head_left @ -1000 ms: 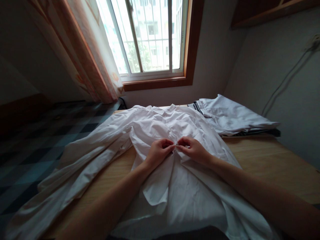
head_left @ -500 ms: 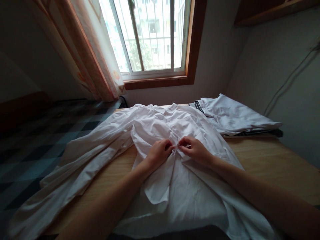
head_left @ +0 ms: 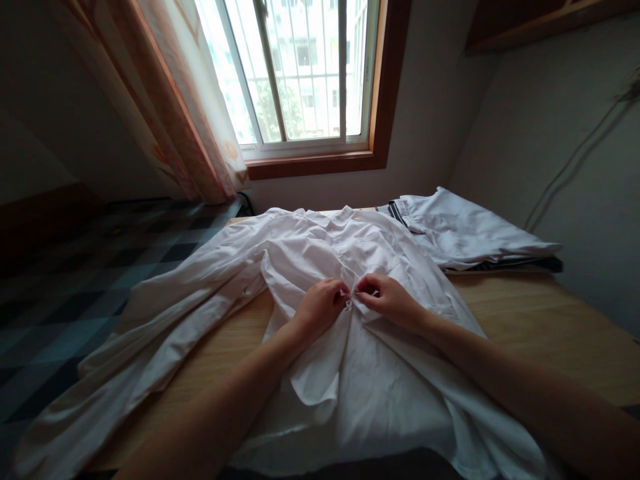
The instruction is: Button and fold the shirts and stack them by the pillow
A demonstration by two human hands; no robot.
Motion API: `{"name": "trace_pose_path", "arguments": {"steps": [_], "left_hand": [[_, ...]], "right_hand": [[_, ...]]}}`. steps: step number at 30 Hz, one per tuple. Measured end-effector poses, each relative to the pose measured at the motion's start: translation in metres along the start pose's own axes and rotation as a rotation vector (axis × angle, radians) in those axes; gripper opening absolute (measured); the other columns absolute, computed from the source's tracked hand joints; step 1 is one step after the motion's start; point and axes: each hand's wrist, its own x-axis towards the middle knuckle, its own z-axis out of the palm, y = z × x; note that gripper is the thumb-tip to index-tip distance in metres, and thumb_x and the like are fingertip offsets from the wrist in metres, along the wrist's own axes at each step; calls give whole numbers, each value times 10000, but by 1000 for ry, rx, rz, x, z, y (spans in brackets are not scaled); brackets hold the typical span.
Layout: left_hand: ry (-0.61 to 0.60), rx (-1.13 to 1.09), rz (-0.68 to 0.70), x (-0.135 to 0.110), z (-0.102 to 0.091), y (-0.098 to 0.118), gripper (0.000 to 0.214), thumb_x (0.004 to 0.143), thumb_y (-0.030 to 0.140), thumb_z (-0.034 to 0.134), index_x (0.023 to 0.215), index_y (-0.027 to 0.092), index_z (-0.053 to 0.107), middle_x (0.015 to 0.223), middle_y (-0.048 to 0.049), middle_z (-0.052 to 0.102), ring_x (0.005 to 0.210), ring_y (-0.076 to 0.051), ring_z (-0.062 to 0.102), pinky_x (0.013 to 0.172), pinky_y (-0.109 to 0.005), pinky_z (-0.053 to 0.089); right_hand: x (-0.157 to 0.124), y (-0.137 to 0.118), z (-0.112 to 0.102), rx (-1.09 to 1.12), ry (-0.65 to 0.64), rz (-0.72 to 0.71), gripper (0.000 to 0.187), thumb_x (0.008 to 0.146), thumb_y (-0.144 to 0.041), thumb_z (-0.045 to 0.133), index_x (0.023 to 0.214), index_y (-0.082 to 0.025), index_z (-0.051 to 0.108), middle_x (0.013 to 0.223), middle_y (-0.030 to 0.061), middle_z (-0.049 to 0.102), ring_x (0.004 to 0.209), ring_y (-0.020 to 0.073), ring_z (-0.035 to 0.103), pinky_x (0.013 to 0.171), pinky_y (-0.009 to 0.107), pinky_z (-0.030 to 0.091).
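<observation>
A white long-sleeved shirt (head_left: pixel 310 247) lies face up, its collar toward the window and its hem toward me. My left hand (head_left: pixel 323 303) pinches the front edge of the shirt near the middle. Right beside it, my right hand (head_left: pixel 383 299) pinches the opposite front edge between thumb and fingers. The two sets of fingertips almost meet at the front opening, where the cloth is gathered. Any button between them is too small to make out. Below the hands the left front panel hangs in a loose fold.
The shirt rests on a wooden table (head_left: pixel 520 313). A pile of folded white and dark clothes (head_left: pixel 465 227) lies at the back right. To the left is a surface with a checked cloth (head_left: pixel 125 267). Behind stand a barred window (head_left: pixel 300 80) and a curtain (head_left: pixel 185 113).
My hands stay at the same spot on the shirt front, with only small finger movements. The left fingers have shifted slightly. The view has moved a little.
</observation>
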Motion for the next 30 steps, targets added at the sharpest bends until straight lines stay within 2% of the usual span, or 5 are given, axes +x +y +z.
{"name": "trace_pose_path", "arguments": {"steps": [8, 15, 21, 26, 30], "left_hand": [[-38, 127, -46, 1, 1, 2, 62, 879, 161, 619, 902, 143, 673, 938, -96, 698, 905, -233, 652, 836, -336, 502], [-52, 221, 8, -3, 2, 2, 136, 934, 163, 523, 904, 127, 651, 946, -117, 682, 870, -229, 634, 813, -335, 482], [-37, -47, -36, 1, -6, -4, 173, 872, 285, 629, 770, 149, 668, 798, -50, 663, 742, -181, 592, 684, -277, 431], [-73, -364, -92, 2, -6, -10, 275, 840, 399, 613, 778, 142, 689, 716, -19, 659, 653, -153, 553, 597, -253, 385], [-90, -467, -104, 2, -6, -7, 316, 810, 437, 605, 761, 136, 688, 686, -16, 650, 630, -145, 526, 580, -247, 378]], "right_hand": [[0, -1, 0, 18, -5, 6, 138, 797, -314, 611, 800, -180, 643, 740, 26, 670, 684, 160, 596, 640, 270, 450], [-1, -1, 0, 53, -36, 16, 173, 786, -354, 639, 812, -183, 638, 742, 20, 663, 688, 160, 590, 627, 265, 449], [-2, -3, 2, 29, -10, -10, 123, 796, -303, 624, 804, -181, 630, 752, 20, 651, 698, 160, 591, 638, 265, 455], [-3, -3, 3, -15, 24, -57, 63, 804, -244, 617, 793, -184, 629, 741, 15, 642, 697, 162, 600, 639, 263, 460], [-4, -4, 3, -47, 28, -99, 39, 808, -213, 615, 782, -186, 627, 740, 11, 634, 686, 154, 595, 630, 254, 460]]}}
